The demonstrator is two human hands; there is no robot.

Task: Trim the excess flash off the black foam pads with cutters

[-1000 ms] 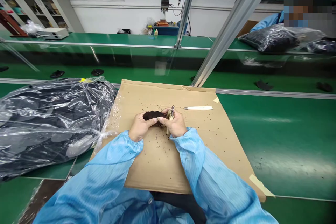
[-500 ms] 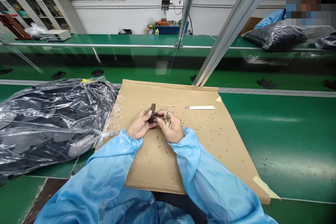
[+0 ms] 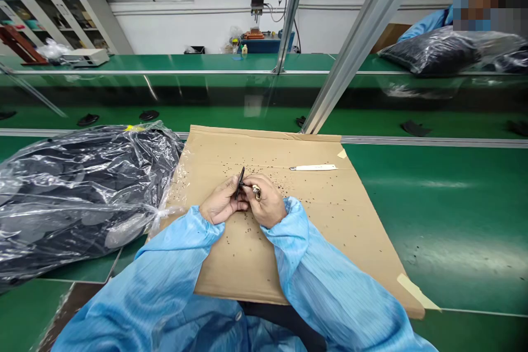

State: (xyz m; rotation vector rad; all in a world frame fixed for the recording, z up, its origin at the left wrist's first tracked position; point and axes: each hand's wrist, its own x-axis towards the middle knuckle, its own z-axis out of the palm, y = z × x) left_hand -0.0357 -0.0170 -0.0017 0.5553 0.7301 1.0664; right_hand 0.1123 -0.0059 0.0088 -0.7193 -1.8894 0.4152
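My left hand [image 3: 221, 201] is closed on a thin black disc-like part [image 3: 240, 182], held on edge above the cardboard sheet [image 3: 231, 269]. Close beside it, the fingers of my right hand [image 3: 266, 202] wrap round a small brass-coloured metal tool [image 3: 256, 192]; its exact kind is unclear. The tool's front end meets the black part, and fingers partly hide the contact. Many tiny dark scraps lie scattered over the cardboard around both hands. A white-handled craft knife [image 3: 315, 168] rests on the sheet, beyond my right hand.
A large clear bag of black parts [image 3: 82, 198] lies to the left. A slanted metal post [image 3: 350, 44] rises behind the cardboard. Several black parts, one [image 3: 416, 128] at right, sit on the green conveyor belt [image 3: 363, 121]. Across it, a blue-sleeved person stands behind another filled bag [image 3: 433, 52].
The black part has turned more edge-on. My right hand has rotated and shifted slightly left, bringing the brass-coloured tool around with it. The view has moved a little.
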